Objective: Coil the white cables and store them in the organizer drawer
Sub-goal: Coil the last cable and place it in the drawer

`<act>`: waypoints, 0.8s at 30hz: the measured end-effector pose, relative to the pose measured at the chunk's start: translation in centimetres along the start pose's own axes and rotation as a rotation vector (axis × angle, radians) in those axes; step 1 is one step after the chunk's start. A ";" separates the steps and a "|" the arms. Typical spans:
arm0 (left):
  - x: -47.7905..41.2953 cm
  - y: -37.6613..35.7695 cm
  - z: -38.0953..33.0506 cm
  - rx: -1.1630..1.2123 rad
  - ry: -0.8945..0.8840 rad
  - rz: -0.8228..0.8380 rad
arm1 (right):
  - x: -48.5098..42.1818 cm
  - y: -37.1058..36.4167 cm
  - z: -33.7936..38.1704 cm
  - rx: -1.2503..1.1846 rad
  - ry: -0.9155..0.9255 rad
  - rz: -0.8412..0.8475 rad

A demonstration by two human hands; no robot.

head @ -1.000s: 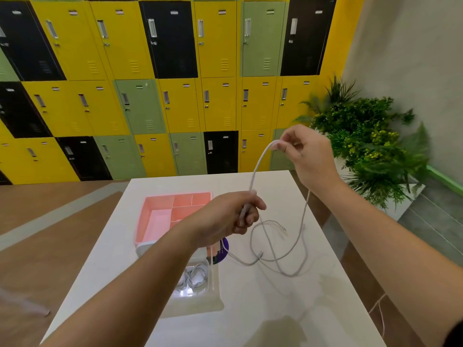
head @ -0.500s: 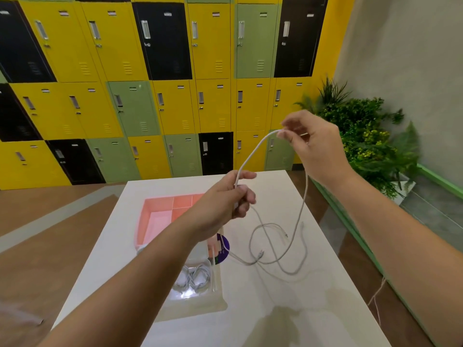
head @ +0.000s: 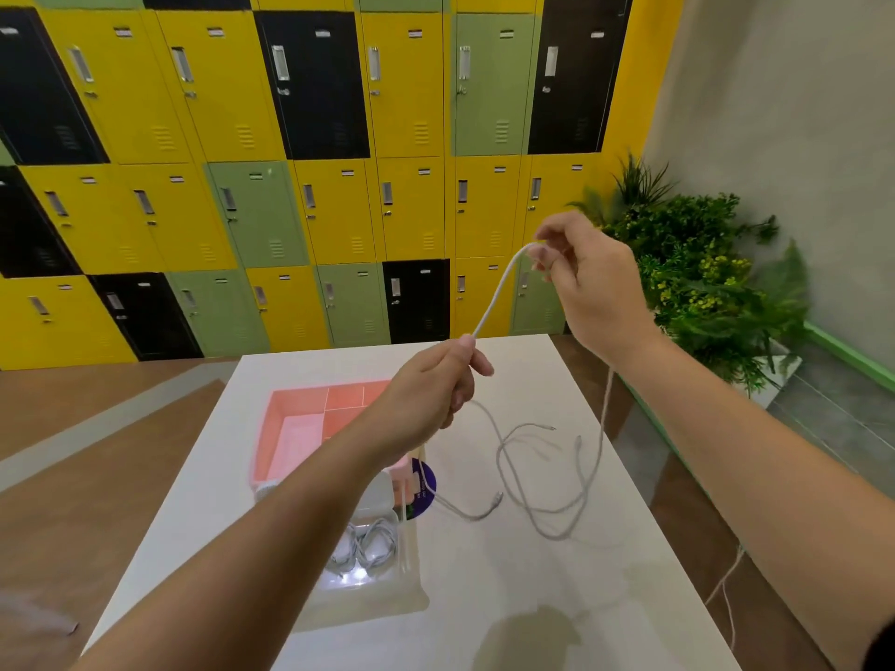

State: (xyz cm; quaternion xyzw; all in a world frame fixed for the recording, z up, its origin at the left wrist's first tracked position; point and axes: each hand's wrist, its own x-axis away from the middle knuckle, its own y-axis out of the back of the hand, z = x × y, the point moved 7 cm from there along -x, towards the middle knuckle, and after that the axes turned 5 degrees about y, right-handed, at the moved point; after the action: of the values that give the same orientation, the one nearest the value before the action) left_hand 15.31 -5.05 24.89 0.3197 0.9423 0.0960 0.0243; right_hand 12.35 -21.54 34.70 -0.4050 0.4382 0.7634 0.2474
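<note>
Nearest, the clear plastic organizer drawer [head: 373, 605] on the white table [head: 532, 598] holds coiled white cables [head: 363, 554]; just right of it the loose thin white cable [head: 489, 307] lies in slack loops. The left hand [head: 431, 394], fingers curled round it, is nearer — from there a taut stretch rises far-right to the right hand [head: 595, 293], which pinches it, so the next loop probably folds back leftward.

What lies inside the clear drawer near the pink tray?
Coiled white cables lie in the clear drawer. The left forearm covers its left side, so that part cannot be seen.
</note>
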 end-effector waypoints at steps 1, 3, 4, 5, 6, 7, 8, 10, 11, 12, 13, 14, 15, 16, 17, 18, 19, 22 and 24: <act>0.0 0.0 -0.3 -0.011 -0.033 -0.029 | 0.0 0.0 -0.2 -0.001 -0.028 -0.032; -0.1 -0.1 -0.8 -0.032 -0.084 -0.068 | 0.0 -0.2 -0.8 0.035 -0.080 -0.048; -0.1 -0.1 -1.0 -0.034 -0.095 -0.075 | 0.0 -0.5 -1.3 0.068 -0.101 -0.024; -0.1 -0.2 -1.1 -0.019 -0.097 -0.073 | 0.0 -0.8 -1.7 0.102 -0.120 0.014; -0.1 -0.2 -1.3 0.014 -0.096 -0.061 | 0.0 -1.1 -2.2 0.132 -0.137 0.055; -0.1 -0.3 -1.5 0.058 -0.093 -0.039 | 0.1 -1.5 -2.7 0.154 -0.153 0.091; -0.1 -0.4 -1.8 0.100 -0.092 -0.014 | 0.3 -1.7 -3.0 0.162 -0.165 0.117; 0.0 -0.9 -2.5 0.163 -0.083 0.038 | 0.8 -2.7 -3.7 0.098 -0.206 0.172; 0.0 -1.1 -2.8 0.189 -0.073 0.059 | 1.1 -3.3 -3.9 0.029 -0.247 0.202; 0.0 -1.5 -3.0 0.216 -0.063 0.075 | 1.5 -3.8 -4.0 -0.026 -0.290 0.237; 0.0 -1.7 -3.2 0.245 -0.056 0.089 | 1.8 -4.4 -4.0 -0.046 -0.321 0.273; -0.1 -2.0 -3.5 0.270 -0.055 0.098 | 2.2 -4.9 -3.9 -0.029 -0.335 0.313; -0.1 -2.1 -3.7 0.293 -0.061 0.101 | 2.6 -5.5 -3.8 0.006 -0.337 0.358; -0.2 -2.2 -3.9 0.318 -0.073 0.100 | 2.9 -5.9 -3.5 0.042 -0.325 0.395; -0.2 -2.1 -4.2 0.346 -0.088 0.097 | 3.3 -6.3 -3.1 0.063 -0.311 0.426; -0.3 -2.0 -4.5 0.377 -0.099 0.090 | 3.9 -6.8 -2.8 0.055 -0.297 0.458; -0.4 -1.8 -4.8 0.409 -0.107 0.081 | 4.6 -7.3 -2.5 0.030 -0.295 0.495; -0.9 -1.1 -5.2 0.488 -0.102 0.052 | 7.7 -8.8 -1.6 -0.066 -0.331 0.652; -1.4 -0.5 -4.8 0.514 -0.070 0.027 | 9.8 -9.7 -1.1 -0.118 -0.345 0.744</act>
State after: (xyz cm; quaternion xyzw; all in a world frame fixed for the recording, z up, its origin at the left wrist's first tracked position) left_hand 15.59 -7.11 29.45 0.3308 0.9301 -0.1574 -0.0262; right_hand 14.54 -17.51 21.60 -0.0986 0.4622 0.8813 0.0005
